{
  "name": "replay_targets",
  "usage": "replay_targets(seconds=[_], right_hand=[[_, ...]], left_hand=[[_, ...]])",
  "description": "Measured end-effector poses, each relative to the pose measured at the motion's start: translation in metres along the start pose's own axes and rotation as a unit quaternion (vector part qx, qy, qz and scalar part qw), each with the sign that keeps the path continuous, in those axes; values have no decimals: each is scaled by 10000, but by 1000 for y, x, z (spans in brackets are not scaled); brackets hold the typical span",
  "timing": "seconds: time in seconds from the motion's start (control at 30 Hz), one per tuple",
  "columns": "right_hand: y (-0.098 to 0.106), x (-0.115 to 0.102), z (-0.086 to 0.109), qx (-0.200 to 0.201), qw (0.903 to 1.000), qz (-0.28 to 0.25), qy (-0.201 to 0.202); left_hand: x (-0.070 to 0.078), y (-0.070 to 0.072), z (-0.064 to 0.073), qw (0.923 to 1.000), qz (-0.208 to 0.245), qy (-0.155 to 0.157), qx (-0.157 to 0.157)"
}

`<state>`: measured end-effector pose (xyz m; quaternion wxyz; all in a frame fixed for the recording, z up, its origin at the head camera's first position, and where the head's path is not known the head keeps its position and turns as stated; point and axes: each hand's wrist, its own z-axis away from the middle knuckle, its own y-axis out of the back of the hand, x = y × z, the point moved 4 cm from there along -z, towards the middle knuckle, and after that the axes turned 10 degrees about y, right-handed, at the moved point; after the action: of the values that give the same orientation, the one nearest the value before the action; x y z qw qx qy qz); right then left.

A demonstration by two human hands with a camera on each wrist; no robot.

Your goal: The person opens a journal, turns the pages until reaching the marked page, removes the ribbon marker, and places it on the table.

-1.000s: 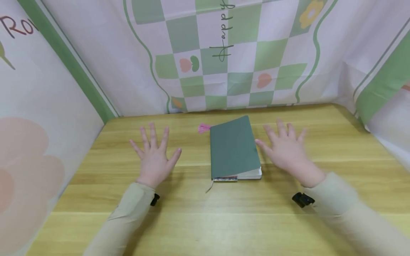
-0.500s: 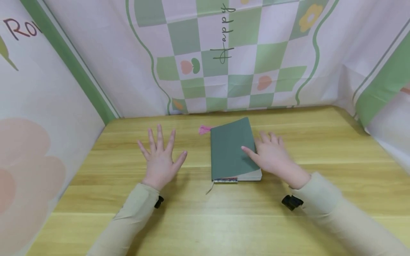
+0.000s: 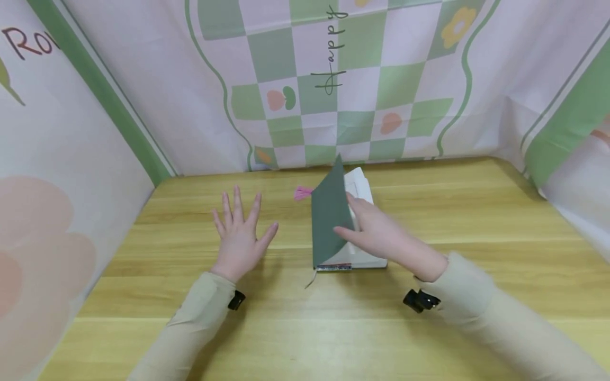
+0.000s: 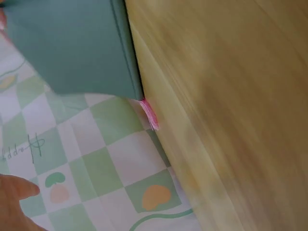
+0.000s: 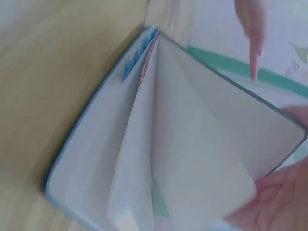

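Observation:
A dark green notebook (image 3: 329,217) lies on the wooden table with its front cover lifted partway, showing white pages. My right hand (image 3: 381,233) holds the cover's free edge, thumb on the outside and fingers on the inner side. In the right wrist view, loose pages (image 5: 197,144) fan out between the two covers, and a blue patterned strip (image 5: 139,53) sits by the spine. To the left of the notebook, my left hand (image 3: 238,246) is over the table with its fingers spread, holding nothing.
A pink tassel (image 3: 303,193) sticks out at the notebook's top left, and a thin ribbon (image 3: 311,279) at its bottom. The wooden table (image 3: 305,333) meets a checked green-and-white cloth (image 3: 319,124) at the back. Printed cloth also hangs on both sides.
My right hand has moved left from beside the notebook, taken the cover's edge and raised it leftward, uncovering pages. The left hand has shifted slightly right, fingers still spread.

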<state>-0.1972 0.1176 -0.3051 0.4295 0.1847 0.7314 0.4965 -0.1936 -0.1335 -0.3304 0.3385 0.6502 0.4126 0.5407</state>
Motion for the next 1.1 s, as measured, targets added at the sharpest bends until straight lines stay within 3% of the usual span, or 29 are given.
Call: replay_targets(seconds=[0.13, 0.23, 0.43, 0.57, 0.7, 0.9, 1.1], right_hand=[[-16, -14, -6, -332, 9961, -540, 609], [-29, -20, -9, -645, 9927, -503, 884], [-47, -23, -14, -1196, 9881, -423, 865], [-54, -26, -17, -1415, 9857, -316, 860], [-62, -27, -20, -1591, 9831, -191, 888], [-73, -27, -25, -1968, 9771, 36, 812], [-82, -30, -26, -2270, 9727, 89, 483]], left_hand=[[0, 3, 0, 9982, 551, 119, -180], [-1, 5, 0, 9934, 1082, 233, -315], [-5, 7, -2, 9726, 2206, 426, -598], [-8, 8, -4, 9570, 2711, 640, -810], [-11, 6, -7, 9496, 2862, 802, -996], [-21, 2, -12, 9494, 2709, 1035, -1208], [-35, -5, -19, 9466, 2528, 1329, -1495]])
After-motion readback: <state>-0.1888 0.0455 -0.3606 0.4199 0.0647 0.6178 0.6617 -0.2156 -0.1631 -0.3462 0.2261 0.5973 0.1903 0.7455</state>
